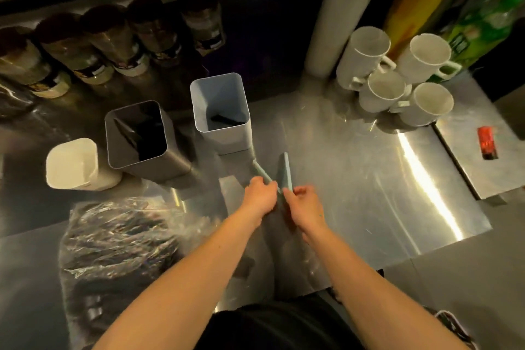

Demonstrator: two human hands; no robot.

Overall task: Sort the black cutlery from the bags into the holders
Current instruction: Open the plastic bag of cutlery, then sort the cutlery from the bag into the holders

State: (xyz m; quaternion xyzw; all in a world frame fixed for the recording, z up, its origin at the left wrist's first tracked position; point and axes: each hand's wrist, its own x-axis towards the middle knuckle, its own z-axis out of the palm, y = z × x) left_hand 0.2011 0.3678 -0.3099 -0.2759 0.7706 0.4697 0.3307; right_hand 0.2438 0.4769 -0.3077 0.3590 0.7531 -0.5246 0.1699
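Nearest the camera, both forearms reach out to the middle of the steel counter [369, 179], where the left hand [260, 193] and right hand [302, 202] meet, fingers curled on what looks like a clear bag [279, 236] with pale teal ends; motion blur hides exactly what each pinches. Left of the grip and nearer the person lies a fuller bag of black cutlery [119, 239], not yet emptied. Beyond the grip to the left stand three holders: a white one [72, 163], apparently without cutlery, then a dark grey one [136, 128] and a pale blue one [220, 106], each with only a few black pieces at the bottom. Farther right, white mugs [397, 79] are grouped. Sorting seems barely begun: most cutlery remains bagged, and the bag in hand appears to be at the opening stage.
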